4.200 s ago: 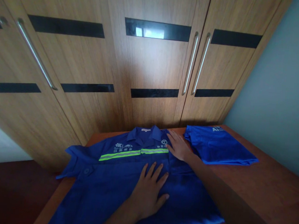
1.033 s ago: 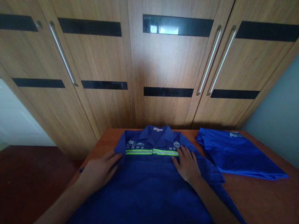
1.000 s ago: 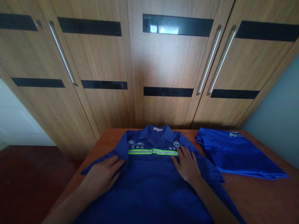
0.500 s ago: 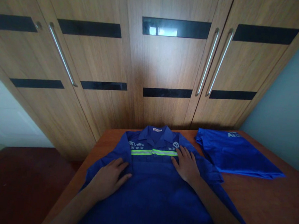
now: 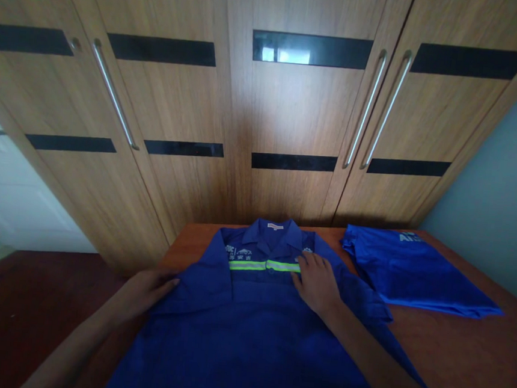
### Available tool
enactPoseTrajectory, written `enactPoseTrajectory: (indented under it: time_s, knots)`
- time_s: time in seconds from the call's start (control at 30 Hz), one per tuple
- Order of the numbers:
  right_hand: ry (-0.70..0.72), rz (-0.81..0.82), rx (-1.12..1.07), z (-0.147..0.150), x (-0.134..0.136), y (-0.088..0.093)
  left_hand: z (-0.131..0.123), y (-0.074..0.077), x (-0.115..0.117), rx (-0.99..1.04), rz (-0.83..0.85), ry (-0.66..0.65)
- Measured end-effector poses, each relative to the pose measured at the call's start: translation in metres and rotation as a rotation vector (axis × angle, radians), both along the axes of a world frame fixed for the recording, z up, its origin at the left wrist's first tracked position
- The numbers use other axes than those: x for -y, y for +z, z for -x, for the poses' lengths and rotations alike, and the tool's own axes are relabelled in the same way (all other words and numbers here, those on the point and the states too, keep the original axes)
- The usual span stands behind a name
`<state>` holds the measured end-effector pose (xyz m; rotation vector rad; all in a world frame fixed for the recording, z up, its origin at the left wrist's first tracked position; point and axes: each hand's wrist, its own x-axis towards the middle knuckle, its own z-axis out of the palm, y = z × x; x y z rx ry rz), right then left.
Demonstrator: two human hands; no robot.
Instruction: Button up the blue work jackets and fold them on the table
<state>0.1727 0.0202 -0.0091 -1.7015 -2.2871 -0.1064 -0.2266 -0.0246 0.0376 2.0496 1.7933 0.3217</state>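
A blue work shirt (image 5: 250,338) lies face up on a brown wooden table (image 5: 474,358), collar (image 5: 271,231) toward the wardrobe. A yellow-green reflective stripe (image 5: 252,265) crosses its chest. My right hand (image 5: 316,282) rests flat on the chest's right side, fingers stretched out, fingertips at the stripe's end. At the end of the shirt's left sleeve, by the table's left edge, my left hand (image 5: 144,288) has its fingers closed round the sleeve cloth.
A second blue garment (image 5: 414,274), folded, lies on the table to the right of the shirt. A wooden wardrobe (image 5: 293,112) with long metal handles (image 5: 365,107) stands right behind the table. Dark floor (image 5: 3,316) lies to the left, and a grey wall (image 5: 510,210) to the right.
My left hand slid from the shirt's left chest outward to the sleeve end, and the sleeve now lies spread toward the table edge. My right hand stayed on the chest.
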Motion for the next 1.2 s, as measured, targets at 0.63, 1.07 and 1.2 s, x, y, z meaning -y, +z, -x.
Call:
enactPoseTrajectory:
  time_s: [0.63,1.07,1.2]
  knots:
    - [0.476,0.169,-0.487,0.155,0.018,0.013,-0.007,-0.008,-0.013,0.621,-0.127,0.468]
    - [0.397,0.496,-0.362,0.229,-0.016,0.023,-0.001,0.002,-0.019,1.172,0.228,0.633]
    - [0.408,0.525,-0.354,0.235,-0.016,0.022,-0.002,0.0,-0.019,1.136,0.217,0.628]
